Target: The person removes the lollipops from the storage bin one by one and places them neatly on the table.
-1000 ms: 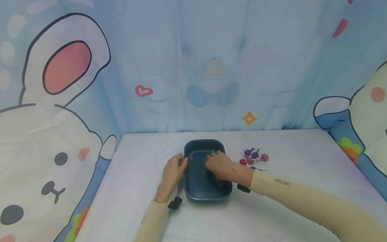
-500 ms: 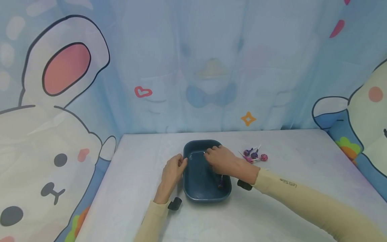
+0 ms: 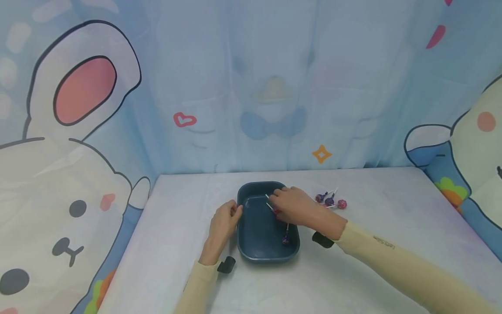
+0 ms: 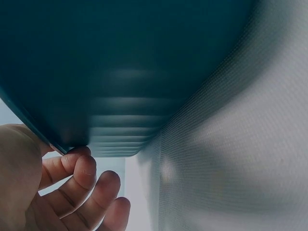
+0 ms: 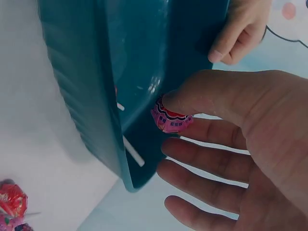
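My left hand pinches the left rim of a dark teal plastic tray, with its index finger under the lip in the left wrist view. Over the tray's right side, my right hand pinches a lollipop with a pink and red wrapper between thumb and index finger. Its other fingers spread apart. White sticks show inside the tray beyond the near wall. A purple-wrapped lollipop lies in the tray's near right corner, its stick pointing away from me.
Several wrapped lollipops lie in a loose group on the white tabletop, right of the tray. My right forearm crosses the table in front of them. A printed cartoon curtain hangs behind the far table edge.
My right hand has shifted slightly right over the tray, uncovering white sticks and more of the purple lollipop. Its wrist now hides the table's nearer lollipops. The left hand stays at the rim.
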`<state>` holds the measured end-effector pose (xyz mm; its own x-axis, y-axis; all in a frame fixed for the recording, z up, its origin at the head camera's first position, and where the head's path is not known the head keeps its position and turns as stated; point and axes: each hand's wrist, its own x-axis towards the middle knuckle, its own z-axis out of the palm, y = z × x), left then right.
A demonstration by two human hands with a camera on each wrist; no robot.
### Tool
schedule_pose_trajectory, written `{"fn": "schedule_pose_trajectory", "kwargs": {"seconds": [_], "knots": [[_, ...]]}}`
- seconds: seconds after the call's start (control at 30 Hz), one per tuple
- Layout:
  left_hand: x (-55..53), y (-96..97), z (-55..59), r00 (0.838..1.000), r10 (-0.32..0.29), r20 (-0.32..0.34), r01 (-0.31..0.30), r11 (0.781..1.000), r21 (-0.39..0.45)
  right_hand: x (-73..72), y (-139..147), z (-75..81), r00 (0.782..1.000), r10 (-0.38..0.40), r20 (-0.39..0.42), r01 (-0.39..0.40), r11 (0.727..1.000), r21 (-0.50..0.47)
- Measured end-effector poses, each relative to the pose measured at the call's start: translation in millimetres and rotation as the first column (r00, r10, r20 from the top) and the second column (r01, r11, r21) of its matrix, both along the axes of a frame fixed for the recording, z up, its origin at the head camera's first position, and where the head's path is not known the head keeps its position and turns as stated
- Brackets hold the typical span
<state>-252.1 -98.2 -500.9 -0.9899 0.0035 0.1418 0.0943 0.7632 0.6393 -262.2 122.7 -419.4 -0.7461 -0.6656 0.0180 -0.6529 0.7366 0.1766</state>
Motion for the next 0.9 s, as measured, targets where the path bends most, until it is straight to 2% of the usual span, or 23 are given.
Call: {"fn": "schedule_pose_trajectory", "kwargs": {"seconds": [0.2, 0.43, 0.63, 0.9], "knots": [[0.4, 0.4, -0.1, 1.0, 0.003, -0.002, -0.003, 1.0, -0.006, -1.1, 11.4, 4.7, 0.998, -0.059, 0.02, 0.06, 0.998, -0.019], [0.4, 0.0, -0.3, 1.0, 0.005, -0.012, -0.005, 1.0, -0.017, 1.8, 25.8, 7.3, 0.995, -0.081, 0.052, 0.085, 0.994, -0.064], [1.4, 0.7, 1.0, 1.0, 0.001, -0.012, -0.002, 1.0, -0.012, 2.0, 44.0, 10.2, 0.995, -0.091, 0.028, 0.094, 0.99, -0.104], [2.1, 0.5, 1.4, 1.0, 0.006, -0.01, -0.006, 1.0, -0.01, -1.1, 73.6, 9.1, 0.978, -0.19, 0.092, 0.203, 0.966, -0.162]]}}
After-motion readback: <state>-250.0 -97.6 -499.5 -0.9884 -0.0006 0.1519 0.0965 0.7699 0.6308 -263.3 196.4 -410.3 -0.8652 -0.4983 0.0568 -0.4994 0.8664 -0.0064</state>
